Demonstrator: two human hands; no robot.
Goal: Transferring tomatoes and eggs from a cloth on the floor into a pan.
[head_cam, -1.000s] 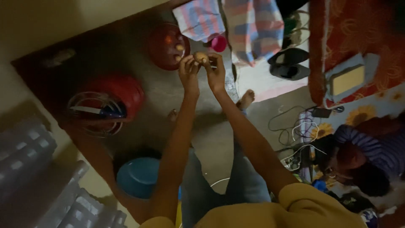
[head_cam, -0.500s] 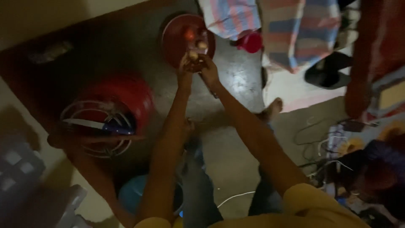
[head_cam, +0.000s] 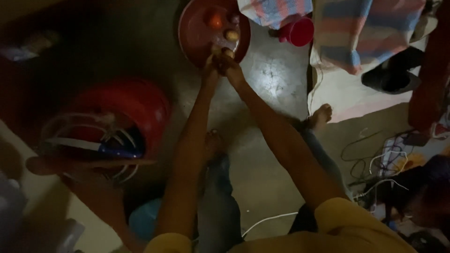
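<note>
no labels, signs or screens show; the only likely package is a flat, pale wrapper [head_cam: 21, 49] lying on the dark floor at the far left edge, too blurred to tell more.

The bowl [head_cam: 192, 35] is dark red; inside it lie an orange-red piece [head_cam: 215, 21] and a tan one [head_cam: 230, 34]. Right of the bowl, a pink cup [head_cam: 300, 31] and a pink-and-blue striped cloth [head_cam: 361, 33].

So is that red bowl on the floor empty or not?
Not empty: the red bowl holds at least two small round items, one orange-red, one pale.
</note>
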